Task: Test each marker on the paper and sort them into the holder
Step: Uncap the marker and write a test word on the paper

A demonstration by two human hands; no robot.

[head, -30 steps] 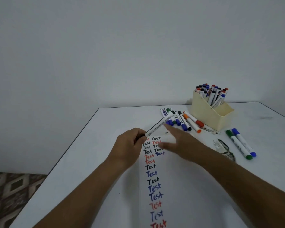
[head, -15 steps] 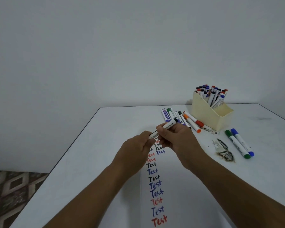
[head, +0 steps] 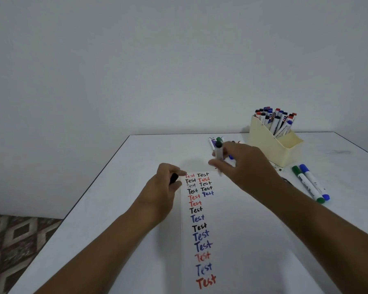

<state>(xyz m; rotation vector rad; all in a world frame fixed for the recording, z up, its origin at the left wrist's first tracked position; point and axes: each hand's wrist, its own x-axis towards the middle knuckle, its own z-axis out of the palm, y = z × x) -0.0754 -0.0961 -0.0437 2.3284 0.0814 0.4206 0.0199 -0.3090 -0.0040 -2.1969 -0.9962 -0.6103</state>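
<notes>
1. The right hand (head: 244, 164) pinched a white-barrelled marker (head: 218, 157) between thumb and fingers, the barrel near upright and blurred, its tip end pointing down just above the top of the paper; which end bore the dark butt I could not tell for certain
2. The left hand (head: 166, 183) curled round a small black marker cap (head: 174, 178), which peeped out between its thumb and forefinger, at the left edge of the long white sheet of paper (head: 232, 230)
3. The paper ran from between the two hands back toward the person, carrying a column of handwritten "Test" words (head: 200, 219) in black, red and blue, with a second short column beside it near the hands
4. Just beyond the right hand lay a loose row of white markers with blue and green caps (head: 214, 142), partly hidden by that hand
5. Beyond and to the right of the right hand stood the cream plastic holder (head: 272, 145), its rear compartment packed with upright markers capped red, blue and black
6. To the right of the right forearm lay a green-capped marker (head: 306, 185) and a blue-capped marker (head: 316, 183), side by side and touching, on the white table (head: 115, 198)
</notes>
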